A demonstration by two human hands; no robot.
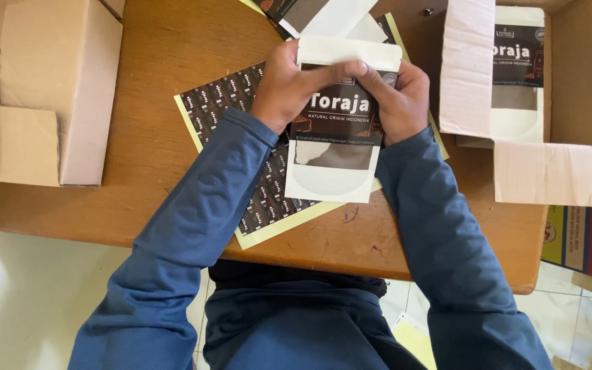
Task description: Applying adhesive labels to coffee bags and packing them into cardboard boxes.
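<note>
Wooden and rounded at its corners, the brown table (152, 171) sits over a pale tiled floor. At its middle a white paper stand-up pouch with a dark brown label and a clear window (337, 140) is held just above the tabletop. The left hand (288, 88) and right hand (399, 96) grip its upper part from either side, fingers curled and pressed together, thumbs meeting on the label's top edge. Under the pouch lies a yellow-backed sheet of small dark stickers (241, 137), and more white pouches (330, 17) lie at the far edge. An open cardboard box holding another labelled pouch (515, 75) stands on the right; a second cardboard box (49, 89) stands on the left. Uneven thumb pressure could, I judge, crease the label or set it crooked.
</note>
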